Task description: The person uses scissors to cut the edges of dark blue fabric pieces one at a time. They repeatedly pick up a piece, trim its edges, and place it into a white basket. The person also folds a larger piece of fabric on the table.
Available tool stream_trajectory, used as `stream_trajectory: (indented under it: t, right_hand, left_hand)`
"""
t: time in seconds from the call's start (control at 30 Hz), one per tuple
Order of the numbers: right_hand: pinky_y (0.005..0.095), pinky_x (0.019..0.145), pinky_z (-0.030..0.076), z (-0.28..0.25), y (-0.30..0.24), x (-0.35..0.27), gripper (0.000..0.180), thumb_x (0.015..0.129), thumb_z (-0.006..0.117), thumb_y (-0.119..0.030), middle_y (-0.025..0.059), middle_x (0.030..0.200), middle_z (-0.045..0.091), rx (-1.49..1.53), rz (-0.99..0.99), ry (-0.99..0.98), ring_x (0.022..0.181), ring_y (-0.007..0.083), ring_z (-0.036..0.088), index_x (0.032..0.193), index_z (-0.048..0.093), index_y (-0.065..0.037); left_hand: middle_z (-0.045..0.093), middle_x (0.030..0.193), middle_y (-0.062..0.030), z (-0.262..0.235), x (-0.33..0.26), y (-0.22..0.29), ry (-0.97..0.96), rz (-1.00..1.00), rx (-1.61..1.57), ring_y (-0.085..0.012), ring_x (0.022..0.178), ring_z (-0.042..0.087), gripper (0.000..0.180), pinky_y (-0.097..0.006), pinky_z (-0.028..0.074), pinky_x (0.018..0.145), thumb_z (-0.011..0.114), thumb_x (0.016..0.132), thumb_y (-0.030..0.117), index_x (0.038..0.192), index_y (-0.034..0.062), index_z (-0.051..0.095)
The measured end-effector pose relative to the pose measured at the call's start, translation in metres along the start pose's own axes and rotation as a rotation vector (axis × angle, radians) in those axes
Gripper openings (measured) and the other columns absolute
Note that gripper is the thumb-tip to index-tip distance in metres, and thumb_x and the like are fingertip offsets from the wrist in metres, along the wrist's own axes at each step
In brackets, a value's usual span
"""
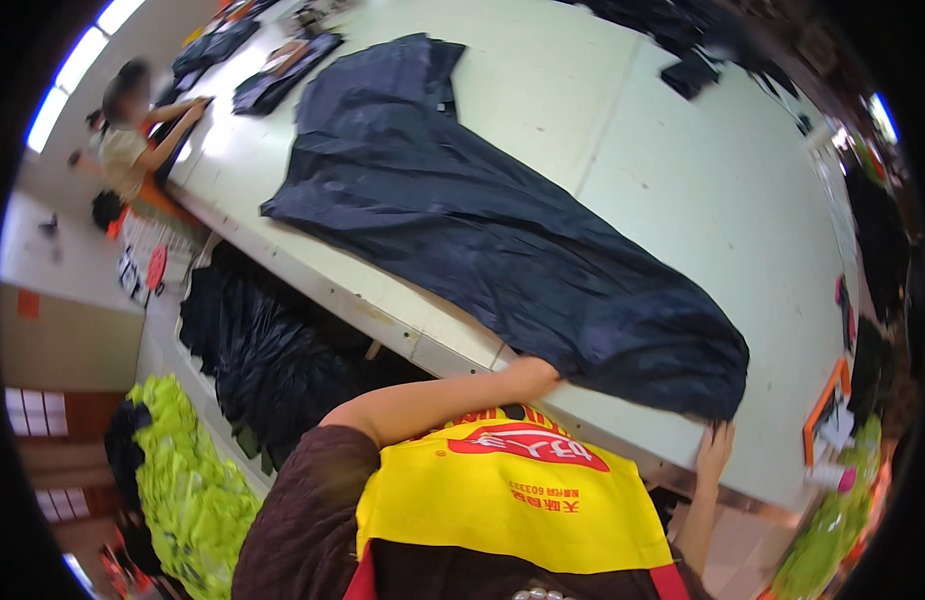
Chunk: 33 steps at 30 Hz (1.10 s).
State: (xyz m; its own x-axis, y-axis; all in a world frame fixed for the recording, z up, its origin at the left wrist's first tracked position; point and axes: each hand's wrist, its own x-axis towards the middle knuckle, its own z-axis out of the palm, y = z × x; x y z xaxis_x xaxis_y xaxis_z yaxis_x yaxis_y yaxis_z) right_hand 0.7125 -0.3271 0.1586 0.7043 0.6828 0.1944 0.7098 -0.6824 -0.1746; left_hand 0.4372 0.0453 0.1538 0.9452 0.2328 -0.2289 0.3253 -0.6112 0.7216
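A pair of dark navy trousers (453, 210) lies folded lengthwise across the white table, its wide end far left and its narrow end near me at the right. My left hand (533, 378) is closed at the near edge of the leg, with its fingertips partly hidden by the cloth. At the corner of the narrow end, my right hand (716, 448) pinches the fabric by the table's front edge. The cloth is slightly creased along its length.
The white table (723, 180) reaches far ahead. Folded dark garments (283, 75) lie at its far left, where a co-worker (138, 140) stands. Dark cloth (273, 350) is heaped below the left edge; bright yellow-green garments (183, 480) lie lower left. An orange frame (828, 410) stands right.
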Motion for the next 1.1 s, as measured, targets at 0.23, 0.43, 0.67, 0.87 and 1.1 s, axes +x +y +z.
stream_trajectory:
  t: [0.23, 0.43, 0.67, 0.87, 1.1]
  right_hand:
    - [0.0419, 0.079, 0.043, 0.009, 0.104, 0.043, 0.031, 0.086, 0.044, -0.013, 0.0225, 0.101, 0.059, -0.122, 0.478, 0.060, 0.093, 0.0399, 0.055, 0.113, 0.051, 0.000]
    - [0.0425, 0.095, 0.034, -0.001, 0.120, 0.091, 0.046, 0.079, 0.045, -0.014, 0.0258, 0.117, 0.050, -0.134, 0.421, 0.327, 0.111, 0.0400, 0.045, 0.123, 0.045, 0.001]
    - [0.0400, 0.103, 0.026, -0.038, -0.193, 0.068, 0.055, 0.070, 0.062, -0.010, 0.0172, 0.127, 0.043, 0.290, -0.246, 0.091, 0.121, 0.0315, 0.038, 0.122, 0.045, 0.001]
    - [0.0438, 0.098, 0.032, -0.026, -0.315, 0.058, 0.075, 0.061, 0.072, -0.021, 0.0198, 0.129, 0.040, 0.040, -0.443, -0.262, 0.119, 0.0366, 0.038, 0.126, 0.040, -0.002]
    - [0.0398, 0.091, 0.040, 0.003, -0.286, 0.047, 0.054, 0.062, 0.056, 0.003, 0.0193, 0.114, 0.053, 0.092, -0.433, -0.254, 0.107, 0.0352, 0.050, 0.116, 0.049, 0.001]
  left_hand:
    - [0.058, 0.100, -0.0253, -0.015, 0.016, 0.092, -0.488, 0.062, -0.172, -0.0369, 0.094, 0.056, 0.040, -0.040, 0.045, 0.080, 0.048, 0.085, 0.032, 0.102, -0.0042, 0.055]
    - [0.064, 0.094, -0.0108, -0.099, -0.053, 0.027, -0.008, -0.045, -0.303, -0.0238, 0.085, 0.061, 0.023, -0.033, 0.048, 0.075, 0.055, 0.083, 0.025, 0.094, 0.0086, 0.066]
    - [0.055, 0.097, -0.0196, -0.216, -0.243, -0.225, 1.641, -0.925, 0.150, -0.0304, 0.095, 0.051, 0.062, -0.038, 0.041, 0.081, 0.069, 0.067, 0.036, 0.111, -0.0026, 0.047]
    - [0.055, 0.081, -0.0097, -0.263, -0.275, -0.279, 1.233, -0.898, -0.989, -0.0179, 0.063, 0.055, 0.059, -0.031, 0.047, 0.056, 0.072, 0.068, 0.036, 0.108, 0.0005, 0.048]
    - [0.060, 0.074, -0.0040, -0.318, -0.275, -0.274, 0.696, -0.980, -0.804, -0.0147, 0.055, 0.057, 0.031, -0.029, 0.048, 0.048, 0.066, 0.076, 0.032, 0.091, 0.0064, 0.059]
